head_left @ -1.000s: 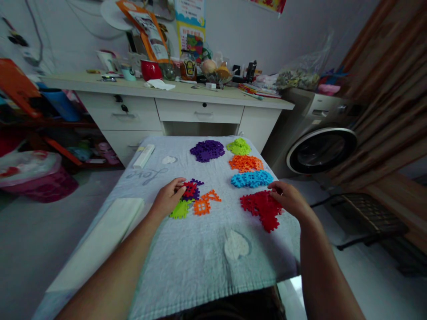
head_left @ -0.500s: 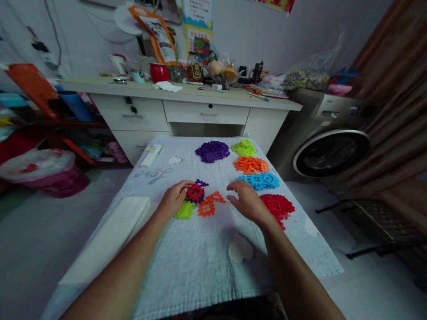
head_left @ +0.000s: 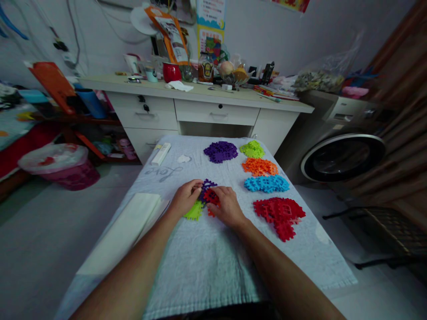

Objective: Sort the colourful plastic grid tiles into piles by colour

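Observation:
My left hand (head_left: 187, 195) has its fingers and thumb closed at the left edge of a purple interlocking plastic piece (head_left: 208, 184). Opposite it, my right hand (head_left: 227, 206) pinches a red square interlocking piece (head_left: 211, 196), which overlaps the purple one. Below my left fingers lies a lime-green piece (head_left: 194, 211). Only a sliver of an orange piece (head_left: 211, 214) shows under my right thumb. How firmly these pieces join is hidden by my fingers.
Piles of purple (head_left: 220, 152), green (head_left: 252, 149), orange (head_left: 259, 167), blue (head_left: 266, 183) and red pieces (head_left: 280, 214) lie beyond and right of my hands. A white long box (head_left: 161, 154) and a folded white slab (head_left: 126, 231) lie on the left of the cloth-covered table (head_left: 207, 266).
My right hand has moved left from beside the blue and red piles to the joined pieces and closed on the red one. My left hand stays by them. The view has shifted left.

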`<state>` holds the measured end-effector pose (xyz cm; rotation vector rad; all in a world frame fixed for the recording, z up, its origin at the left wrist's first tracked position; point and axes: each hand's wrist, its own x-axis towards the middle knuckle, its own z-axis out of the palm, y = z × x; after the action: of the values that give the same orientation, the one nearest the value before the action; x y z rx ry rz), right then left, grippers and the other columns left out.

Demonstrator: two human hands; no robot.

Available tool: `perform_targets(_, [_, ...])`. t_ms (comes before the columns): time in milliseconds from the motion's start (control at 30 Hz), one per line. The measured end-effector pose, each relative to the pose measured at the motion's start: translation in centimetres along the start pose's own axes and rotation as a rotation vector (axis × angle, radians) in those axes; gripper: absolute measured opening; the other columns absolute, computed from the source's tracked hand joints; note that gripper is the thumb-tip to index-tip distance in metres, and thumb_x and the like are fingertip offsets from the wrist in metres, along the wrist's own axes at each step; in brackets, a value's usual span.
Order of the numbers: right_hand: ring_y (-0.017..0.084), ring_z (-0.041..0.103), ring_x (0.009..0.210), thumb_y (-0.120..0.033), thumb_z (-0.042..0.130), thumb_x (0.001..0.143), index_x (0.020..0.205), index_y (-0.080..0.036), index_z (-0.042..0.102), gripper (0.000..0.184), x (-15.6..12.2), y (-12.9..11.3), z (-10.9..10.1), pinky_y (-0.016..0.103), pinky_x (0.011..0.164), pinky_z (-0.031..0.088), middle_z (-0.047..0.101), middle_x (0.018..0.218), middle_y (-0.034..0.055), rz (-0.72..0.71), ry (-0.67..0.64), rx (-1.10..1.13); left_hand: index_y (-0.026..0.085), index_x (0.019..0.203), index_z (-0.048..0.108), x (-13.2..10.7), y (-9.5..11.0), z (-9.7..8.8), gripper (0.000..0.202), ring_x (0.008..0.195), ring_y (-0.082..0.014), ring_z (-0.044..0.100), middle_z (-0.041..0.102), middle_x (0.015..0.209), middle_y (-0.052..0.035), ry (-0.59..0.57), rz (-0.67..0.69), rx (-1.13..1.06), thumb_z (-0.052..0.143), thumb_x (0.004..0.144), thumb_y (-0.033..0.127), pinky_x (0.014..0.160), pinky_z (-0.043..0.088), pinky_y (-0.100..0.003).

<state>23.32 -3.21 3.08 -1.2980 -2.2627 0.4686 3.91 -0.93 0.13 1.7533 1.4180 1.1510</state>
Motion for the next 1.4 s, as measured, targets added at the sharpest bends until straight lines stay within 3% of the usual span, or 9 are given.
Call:
perform_targets(100, [0.026, 0.051, 0.112, -0.034, 0.063, 0.086, 0.125, -0.019, 0.059, 0.042, -0.1, 0.2, -0.5, 0.041, 0.1, 0.037, 0.063, 0.122, 0.0112, 0.006, 0.052, 0.043, 0.02, 0.109, 0.065, 0.1, -0.3, 0.0, 0.031, 0.098, -0.0205, 0.068, 0.071, 0.106, -0.0057, 0.01, 0.011, -0.005, 0.047, 0.086, 0.032, 0.089, 0.053, -0.035])
perform_targets(300, [0.025, 0.054, 0.106, -0.038, 0.054, 0.091, 0.12, -0.016, 0.06, 0.037, -0.5, 0.7, -1.4, 0.037, 0.095, 0.038, 0.064, 0.115, 0.0121, 0.03, 0.148, 0.056, 0.019, 0.108, 0.065, 0.0, 0.1, -0.1, 0.031, 0.088, -0.0202, 0.068, 0.072, 0.102, -0.0057, 0.011, -0.003, 0.053, 0.05, 0.082, 0.029, 0.086, 0.054, -0.036])
perform_targets(367, [0.022, 0.057, 0.096, -0.036, 0.045, 0.096, 0.109, -0.017, 0.063, 0.029, -0.6, 0.9, -1.7, 0.032, 0.087, 0.04, 0.067, 0.103, 0.0096, 0.047, 0.16, 0.074, 0.019, 0.107, 0.065, -0.1, 0.4, -0.2, 0.032, 0.085, -0.0193, 0.068, 0.072, 0.101, -0.0051, 0.009, -0.009, 0.071, 0.05, 0.08, 0.027, 0.084, 0.054, -0.035])
perform_targets(500, [0.016, 0.053, 0.065, -0.035, 0.031, 0.1, 0.087, -0.019, 0.061, 0.036, -0.7, 1.2, -2.7, 0.027, 0.065, 0.037, 0.059, 0.07, 0.0022, 0.152, 0.2, 0.097, 0.019, 0.104, 0.066, 0.0, 0.5, -0.2, 0.03, 0.083, -0.0184, 0.066, 0.072, 0.098, -0.0041, -0.003, -0.027, 0.099, 0.051, 0.079, 0.028, 0.082, 0.053, -0.032])
perform_targets(667, [0.017, 0.053, 0.072, -0.036, 0.037, 0.097, 0.078, -0.019, 0.059, 0.034, -1.5, 2.4, -6.6, 0.027, 0.069, 0.038, 0.059, 0.075, 0.0043, 0.127, 0.34, 0.08, 0.018, 0.104, 0.066, 0.1, 0.2, -0.2, 0.031, 0.081, -0.0187, 0.066, 0.071, 0.097, -0.005, -0.017, -0.034, 0.11, 0.051, 0.08, 0.032, 0.079, 0.052, -0.032])
perform_targets(833, [0.016, 0.056, 0.072, -0.035, 0.05, 0.089, 0.084, -0.019, 0.064, 0.023, -3.7, 4.6, -11.7, 0.026, 0.068, 0.041, 0.063, 0.077, 0.0021, 0.218, 0.28, 0.176, 0.018, 0.104, 0.066, 0.0, 0.1, -0.3, 0.032, 0.078, -0.018, 0.065, 0.071, 0.093, -0.004, -0.027, -0.044, 0.128, 0.052, 0.079, 0.032, 0.076, 0.051, -0.031])
perform_targets(967, [0.013, 0.048, 0.058, -0.038, 0.054, 0.083, 0.082, -0.018, 0.065, 0.023, -5.6, 6.9, -13.9, 0.025, 0.056, 0.035, 0.056, 0.063, -0.0016, 0.349, 0.268, 0.205, 0.018, 0.104, 0.066, 0.0, 0.3, -0.3, 0.032, 0.077, -0.0176, 0.064, 0.07, 0.09, -0.0038, -0.033, -0.05, 0.136, 0.052, 0.078, 0.033, 0.076, 0.051, -0.031])
perform_targets(1167, [0.014, 0.051, 0.06, -0.038, 0.054, 0.082, 0.083, -0.018, 0.066, 0.024, -7.8, 9.4, -14.7, 0.025, 0.058, 0.037, 0.06, 0.066, 0.0002, 0.43, 0.293, 0.161, 0.019, 0.104, 0.066, 0.1, 0.1, -0.3, 0.032, 0.076, -0.0177, 0.063, 0.07, 0.09, -0.0036, -0.028, -0.046, 0.15, 0.053, 0.079, 0.034, 0.074, 0.05, -0.031])
perform_targets(1400, [0.02, 0.059, 0.077, -0.035, 0.051, 0.084, 0.081, -0.019, 0.067, 0.023, -8.7, 11.5, -14.0, 0.032, 0.074, 0.043, 0.066, 0.08, 0.0053, 0.37, 0.368, -0.025, 0.018, 0.106, 0.065, 0.1, -0.3, -0.3, 0.034, 0.078, -0.0183, 0.064, 0.069, 0.088, -0.0037, -0.035, -0.052, 0.142, 0.052, 0.079, 0.035, 0.074, 0.05, -0.031])
